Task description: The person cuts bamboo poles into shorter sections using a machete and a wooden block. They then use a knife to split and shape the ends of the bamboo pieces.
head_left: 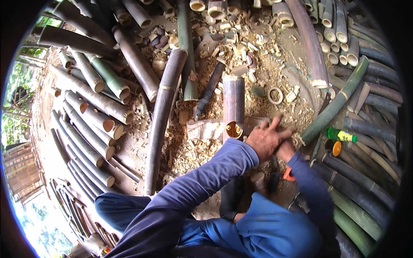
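Observation:
My left hand [263, 140] reaches across to the right with its fingers spread, holding nothing that I can see. My right hand [284, 150] lies close against it, largely covered, so its fingers cannot be made out. Just left of the hands is a short, dark bamboo section [233, 96] with a pale cut end. A shiny gold-coloured thing [233, 130] shows at its near end; its kind is unclear. Beneath that section lies a flat wooden block [205, 129] among shavings. An orange tool part [288, 174] is below my right wrist.
Long bamboo poles [162, 116] lie to the left, with stacked cut lengths [92, 116] beyond. A green curved pole [337, 101] slants at the right, near a green bottle [342, 135] and an orange round lid [336, 148]. Bamboo chips [241, 43] and a ring [275, 95] litter the ground.

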`<control>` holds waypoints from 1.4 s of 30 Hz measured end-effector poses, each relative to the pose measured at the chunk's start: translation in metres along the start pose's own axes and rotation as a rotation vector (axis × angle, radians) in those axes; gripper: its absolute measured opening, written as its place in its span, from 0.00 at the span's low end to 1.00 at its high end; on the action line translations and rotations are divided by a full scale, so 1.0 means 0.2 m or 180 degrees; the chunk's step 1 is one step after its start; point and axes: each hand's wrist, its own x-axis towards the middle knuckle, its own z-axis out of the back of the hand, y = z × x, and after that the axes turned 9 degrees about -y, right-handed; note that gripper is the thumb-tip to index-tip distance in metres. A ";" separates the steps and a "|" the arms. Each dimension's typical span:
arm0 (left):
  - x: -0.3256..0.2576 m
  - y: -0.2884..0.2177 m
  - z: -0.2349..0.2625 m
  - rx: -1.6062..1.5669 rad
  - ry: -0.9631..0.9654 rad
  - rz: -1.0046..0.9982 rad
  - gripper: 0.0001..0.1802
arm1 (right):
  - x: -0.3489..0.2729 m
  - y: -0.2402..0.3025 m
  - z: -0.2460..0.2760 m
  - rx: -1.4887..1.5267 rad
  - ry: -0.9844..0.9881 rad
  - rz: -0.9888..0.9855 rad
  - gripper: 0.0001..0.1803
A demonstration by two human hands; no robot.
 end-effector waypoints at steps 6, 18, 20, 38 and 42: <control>-0.08 0.13 -0.06 -0.1315 -0.2739 0.0487 0.57 | 0.52 0.22 0.35 -0.0558 -0.0062 0.1692 0.12; 0.03 0.07 0.03 -0.0337 0.0609 0.0201 0.56 | 0.14 0.17 0.06 0.1232 0.0191 -0.1823 0.16; 0.02 0.04 0.06 -0.0471 0.0572 -0.0005 0.54 | 0.05 0.13 0.02 0.1563 -0.0166 -0.1941 0.19; -0.04 0.13 0.01 -0.1451 -0.3412 0.0821 0.61 | 0.73 0.22 0.31 -0.0865 0.0243 0.2050 0.08; -0.06 -0.01 -0.01 -0.1682 -0.2297 0.1208 0.62 | 0.56 0.10 0.37 -0.0072 0.1375 0.1150 0.19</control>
